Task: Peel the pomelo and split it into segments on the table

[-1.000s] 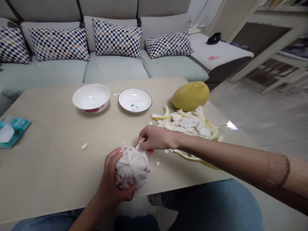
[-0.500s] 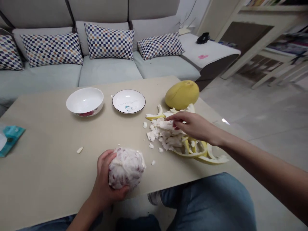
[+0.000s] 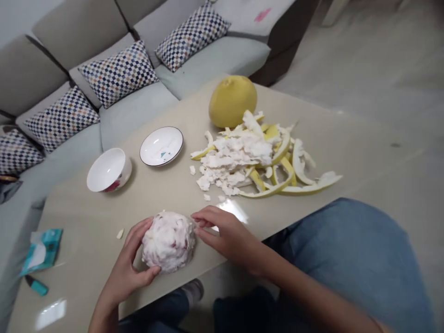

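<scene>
The left hand grips the peeled fruit (pith-covered) by the near edge of the table, the right hand positioned at its right side, finger closure indeterminable.

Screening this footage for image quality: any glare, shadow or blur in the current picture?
Head view: bright glare on the tabletop by the right hand and at lower left; same view: soft shadow beside the bowl; same view: floor hazy, peeled fruit slightly blurred.

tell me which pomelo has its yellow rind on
The whole pomelo behind the peel pile; the peeled pomelo held by the left hand is mostly whitish.
</scene>
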The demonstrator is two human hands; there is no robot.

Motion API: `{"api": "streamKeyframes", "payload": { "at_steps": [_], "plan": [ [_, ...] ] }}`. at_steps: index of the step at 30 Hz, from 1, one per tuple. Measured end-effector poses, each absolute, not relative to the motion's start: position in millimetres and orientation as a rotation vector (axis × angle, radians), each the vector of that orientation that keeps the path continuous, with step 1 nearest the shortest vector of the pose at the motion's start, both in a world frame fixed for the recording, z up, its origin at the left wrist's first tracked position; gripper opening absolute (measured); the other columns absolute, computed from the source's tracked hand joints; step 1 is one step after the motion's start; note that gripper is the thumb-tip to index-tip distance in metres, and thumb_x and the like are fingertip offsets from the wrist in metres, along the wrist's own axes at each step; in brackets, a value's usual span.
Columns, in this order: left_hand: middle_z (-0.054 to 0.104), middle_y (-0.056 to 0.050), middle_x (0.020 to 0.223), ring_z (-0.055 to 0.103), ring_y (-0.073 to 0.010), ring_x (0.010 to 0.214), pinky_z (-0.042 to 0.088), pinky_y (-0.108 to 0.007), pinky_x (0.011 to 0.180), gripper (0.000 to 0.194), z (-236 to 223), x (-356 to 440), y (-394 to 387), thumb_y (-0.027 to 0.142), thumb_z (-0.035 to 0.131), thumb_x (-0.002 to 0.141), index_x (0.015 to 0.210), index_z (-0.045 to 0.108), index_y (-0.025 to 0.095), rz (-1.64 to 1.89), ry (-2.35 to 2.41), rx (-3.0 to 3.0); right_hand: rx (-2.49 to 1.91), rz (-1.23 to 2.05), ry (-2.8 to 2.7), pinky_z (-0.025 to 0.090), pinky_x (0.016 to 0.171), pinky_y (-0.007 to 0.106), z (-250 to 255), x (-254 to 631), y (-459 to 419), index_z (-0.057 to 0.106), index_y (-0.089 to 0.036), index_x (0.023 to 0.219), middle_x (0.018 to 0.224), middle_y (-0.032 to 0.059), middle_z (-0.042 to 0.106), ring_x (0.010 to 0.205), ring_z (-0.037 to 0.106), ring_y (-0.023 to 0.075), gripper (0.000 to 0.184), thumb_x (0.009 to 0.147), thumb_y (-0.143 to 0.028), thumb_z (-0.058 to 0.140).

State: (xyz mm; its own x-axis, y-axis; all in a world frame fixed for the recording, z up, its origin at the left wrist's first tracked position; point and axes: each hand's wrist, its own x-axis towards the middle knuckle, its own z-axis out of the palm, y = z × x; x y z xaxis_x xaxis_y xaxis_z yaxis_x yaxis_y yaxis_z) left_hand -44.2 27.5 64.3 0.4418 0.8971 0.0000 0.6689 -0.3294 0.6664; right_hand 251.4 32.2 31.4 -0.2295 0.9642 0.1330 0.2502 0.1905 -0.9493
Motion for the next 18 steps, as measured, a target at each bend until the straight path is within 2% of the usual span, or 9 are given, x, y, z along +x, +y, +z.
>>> {"api": "streamKeyframes", "payload": {
  "at_steps": [4, 8, 10, 13, 18],
  "plan": [
    [0.037, -0.015, 0.157, 0.032, -0.0372, 0.148, 0.035, -0.059, 0.115, 0.076, 84.5, -43.0, 49.5, 0.051, 0.07, 0.081, 0.148, 0.04, 0.032, 0.346, 1.2, 2.084, -1.153, 1.194, -1.538, 0.053, 0.082, 0.032, 27.0, 239.2, 26.8, 0.07, -0.019, 0.11, 0.104, 0.0067, 0.067, 0.084, 0.064, 0.016, 0.024, 0.086, -0.02, 0.066],
    [0.024, -0.016, 0.163, 0.023, -0.041, 0.15, 0.034, -0.061, 0.115, 0.099, 102.2, -19.5, 52.8, 0.064, 0.076, 0.07, 0.153, 0.032, 0.031, 0.132, 1.248, 2.008, -1.239, 1.156, -1.599, 0.05, 0.083, 0.032, 33.6, 237.6, 23.1, 0.069, -0.017, 0.112, 0.106, 0.0073, 0.066, 0.088, 0.064, 0.0187, 0.026, 0.087, -0.023, 0.066],
    [0.031, -0.015, 0.159, 0.029, -0.0396, 0.148, 0.032, -0.064, 0.115, 0.091, 103.9, -2.8, 45.7, 0.059, 0.075, 0.075, 0.152, 0.032, 0.033, 0.18, 1.463, 2.027, -1.24, 1.131, -1.633, 0.048, 0.08, 0.03, 36.7, 236.8, 22.7, 0.069, -0.018, 0.112, 0.108, 0.0065, 0.066, 0.088, 0.064, 0.0187, 0.026, 0.088, -0.027, 0.066],
    [0.04, -0.015, 0.149, 0.041, -0.0372, 0.139, 0.037, -0.062, 0.111, 0.08, 99.5, 17.0, 34.7, 0.052, 0.074, 0.078, 0.146, 0.037, 0.03, 0.299, 1.647, 2.058, -1.257, 1.09, -1.693, 0.045, 0.075, 0.028, 40.3, 235.3, 25.0, 0.071, -0.02, 0.106, 0.105, 0.0049, 0.067, 0.087, 0.064, 0.0179, 0.019, 0.089, -0.026, 0.065],
    [0.045, -0.014, 0.142, 0.045, -0.0358, 0.133, 0.039, -0.059, 0.11, 0.076, 95.5, 26.1, 32.0, 0.049, 0.075, 0.077, 0.141, 0.041, 0.028, 0.314, 1.648, 2.12, -1.329, 0.969, -1.835, 0.039, 0.066, 0.028, 45.3, 229.2, 29.4, 0.071, -0.019, 0.09, 0.093, 0.0042, 0.069, 0.078, 0.062, 0.0169, 0.01, 0.089, -0.021, 0.06]
  ]
}}
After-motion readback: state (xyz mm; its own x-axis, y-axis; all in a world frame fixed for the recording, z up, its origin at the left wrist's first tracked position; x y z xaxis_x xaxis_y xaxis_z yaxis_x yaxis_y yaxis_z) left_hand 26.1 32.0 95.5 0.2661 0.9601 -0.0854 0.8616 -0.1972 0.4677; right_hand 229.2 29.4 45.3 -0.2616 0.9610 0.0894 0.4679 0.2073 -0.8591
